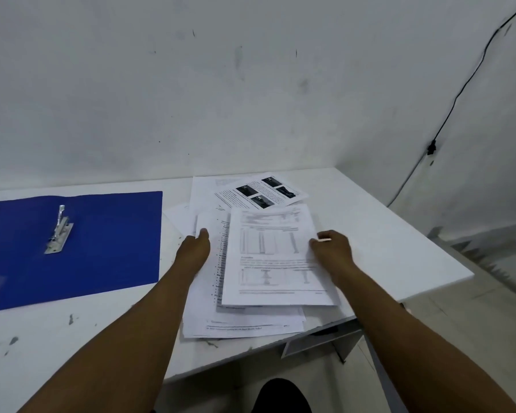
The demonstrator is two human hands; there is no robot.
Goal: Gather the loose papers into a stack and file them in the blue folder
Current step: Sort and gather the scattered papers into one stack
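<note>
Several loose printed papers [268, 257] lie in an untidy overlapping pile on the white table [385, 248], right of centre. One sheet with dark photos [259, 190] sticks out at the far end. The blue folder [108, 242] lies open and flat at the left, its metal clip [58, 231] showing. My left hand [195, 248] rests on the pile's left edge, its fingers hidden beyond the knuckles. My right hand [331, 245] grips the right edge of the top sheet, thumb on top.
The table meets a white wall at the back, and its right edge drops to the floor. A black cable [459, 93] runs down the wall at the right. Paint specks mark the table's near left part. A dark shape [283, 396] shows below the table's front edge.
</note>
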